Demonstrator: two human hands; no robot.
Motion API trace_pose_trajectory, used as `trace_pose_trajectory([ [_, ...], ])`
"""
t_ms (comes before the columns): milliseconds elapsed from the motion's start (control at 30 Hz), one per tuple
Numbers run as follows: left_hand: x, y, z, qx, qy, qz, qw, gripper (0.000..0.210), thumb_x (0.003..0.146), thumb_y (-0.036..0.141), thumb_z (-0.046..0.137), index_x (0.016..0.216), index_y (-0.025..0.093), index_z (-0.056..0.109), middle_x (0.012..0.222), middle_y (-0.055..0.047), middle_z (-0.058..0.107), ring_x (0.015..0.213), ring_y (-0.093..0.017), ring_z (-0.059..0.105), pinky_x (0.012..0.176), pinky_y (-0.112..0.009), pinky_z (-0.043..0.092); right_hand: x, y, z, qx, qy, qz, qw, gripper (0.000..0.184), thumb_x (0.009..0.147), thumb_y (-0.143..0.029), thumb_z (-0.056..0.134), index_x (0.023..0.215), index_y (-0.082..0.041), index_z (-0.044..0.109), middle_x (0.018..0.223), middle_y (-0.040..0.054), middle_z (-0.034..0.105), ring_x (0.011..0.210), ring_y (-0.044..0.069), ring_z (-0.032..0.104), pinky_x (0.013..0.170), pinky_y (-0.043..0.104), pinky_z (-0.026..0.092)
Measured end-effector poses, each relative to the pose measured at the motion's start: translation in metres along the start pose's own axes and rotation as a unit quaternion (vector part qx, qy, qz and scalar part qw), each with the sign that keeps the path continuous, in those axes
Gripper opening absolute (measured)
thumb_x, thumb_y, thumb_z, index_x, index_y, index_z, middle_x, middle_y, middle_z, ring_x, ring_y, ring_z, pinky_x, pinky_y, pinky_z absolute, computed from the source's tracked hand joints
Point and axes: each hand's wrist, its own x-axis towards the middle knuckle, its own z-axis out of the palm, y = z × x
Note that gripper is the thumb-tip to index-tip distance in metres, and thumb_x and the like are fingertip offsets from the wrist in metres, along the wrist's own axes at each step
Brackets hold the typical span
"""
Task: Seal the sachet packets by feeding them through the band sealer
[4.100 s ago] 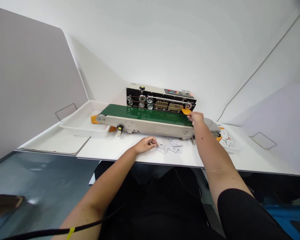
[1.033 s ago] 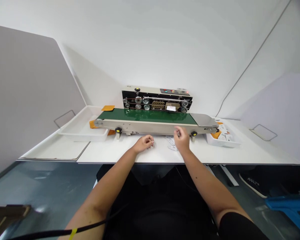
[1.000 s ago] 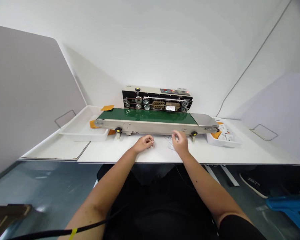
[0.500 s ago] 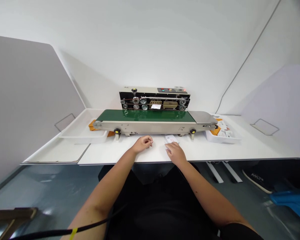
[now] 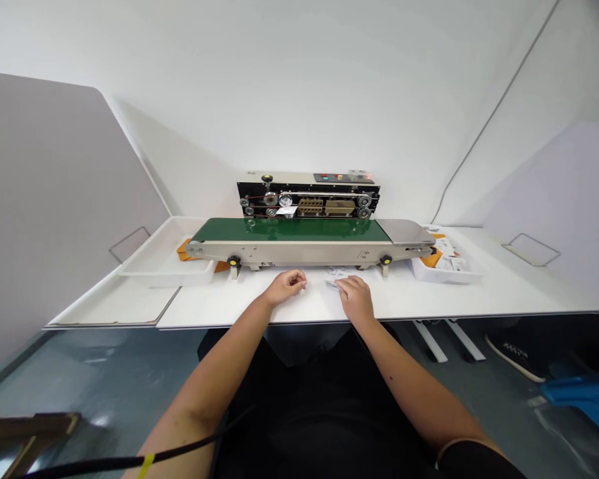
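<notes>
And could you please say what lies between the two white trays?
The head view shows the conveyor machine, with the left hand, right hand and white packets in front.

The conveyor belt [image 5: 289, 230] is deep green, its side frame [image 5: 304, 254] pale beige with dark handwritten marks. The front panel [image 5: 309, 187] is black; the black knob [image 5: 233, 261] has a yellow centre. Orange packets [image 5: 184, 251] colour the white tray [image 5: 142, 271]. The tabletop [image 5: 509, 289] is white, the sleeve [image 5: 474, 460] plain black, the black cable [image 5: 190, 448] yellow-banded.

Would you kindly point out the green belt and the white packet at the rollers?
Green belt [image 5: 292, 231], head view: middle of its top surface.
White packet [image 5: 286, 210], head view: its visible face.
</notes>
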Motion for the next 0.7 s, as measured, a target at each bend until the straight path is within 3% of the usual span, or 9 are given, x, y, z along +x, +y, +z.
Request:
trace_pose_trajectory([
  [167,0.000,0.001,0.000,0.035,-0.027,0.050,0.998,0.051,0.076,0.039,0.078,0.119,0.018,0.060,0.104,-0.007,0.064,0.072,-0.012,0.057,0.066,-0.023,0.047,0.006,-0.018,0.005,0.149,0.006,0.044,0.988,0.031,0.095,-0.033,0.046,0.112,-0.025,0.071,0.107,0.0064,0.072,0.099,0.025,0.063,0.092,0.039,0.049],
  [267,0.000,-0.001,0.001,-0.002,-0.039,0.043,0.998,0.060,0.079,0.041,0.076,0.130,0.017,0.053,0.090,-0.004,0.064,0.071,-0.013,0.057,0.066,-0.024,0.046,0.015,-0.028,0.013,0.217,-0.070,0.118,0.967,0.031,0.092,-0.039,0.051,0.112,-0.025,0.069,0.094,0.0040,0.072,0.080,0.022,0.066,0.075,0.034,0.053],
  [333,-0.001,-0.002,0.002,-0.029,-0.045,0.034,0.998,0.065,0.082,0.042,0.073,0.136,0.017,0.047,0.079,0.000,0.060,0.068,-0.013,0.056,0.063,-0.023,0.044,0.020,-0.031,0.017,0.246,-0.130,0.128,0.952,0.030,0.091,-0.040,0.052,0.111,-0.025,0.069,0.088,0.0022,0.071,0.072,0.019,0.065,0.065,0.030,0.052],
  [467,-0.003,-0.001,0.004,-0.055,-0.088,-0.001,0.995,0.053,0.080,0.044,0.074,0.120,0.017,0.054,0.074,0.002,0.059,0.064,-0.012,0.056,0.058,-0.021,0.041,0.031,-0.029,0.010,0.254,-0.228,0.090,0.936,0.024,0.087,-0.036,0.059,0.103,-0.024,0.071,0.082,0.0003,0.070,0.064,0.015,0.063,0.056,0.024,0.047],
  [567,-0.002,-0.002,0.003,-0.062,-0.081,-0.017,0.995,0.044,0.079,0.046,0.075,0.105,0.018,0.054,0.067,0.004,0.058,0.057,-0.010,0.053,0.055,-0.021,0.039,0.050,-0.020,-0.010,0.258,-0.293,0.076,0.918,0.018,0.081,-0.032,0.067,0.095,-0.021,0.072,0.075,-0.0002,0.069,0.056,0.013,0.060,0.050,0.021,0.044],
  [633,-0.001,-0.004,0.002,-0.065,-0.054,-0.007,0.996,0.044,0.079,0.046,0.074,0.105,0.019,0.051,0.069,0.003,0.061,0.055,-0.010,0.053,0.055,-0.021,0.040,0.074,-0.007,-0.032,0.285,-0.288,0.098,0.909,0.020,0.078,-0.030,0.071,0.094,-0.019,0.072,0.072,0.0001,0.069,0.052,0.011,0.057,0.047,0.020,0.042],
  [700,0.000,-0.006,0.000,-0.065,-0.037,0.003,0.997,0.046,0.080,0.046,0.073,0.109,0.019,0.049,0.074,0.001,0.065,0.056,-0.010,0.054,0.055,-0.021,0.041,0.106,0.014,-0.059,0.343,-0.190,0.143,0.909,0.024,0.077,-0.030,0.072,0.096,-0.018,0.070,0.070,-0.0001,0.068,0.049,0.009,0.053,0.044,0.017,0.040],
])
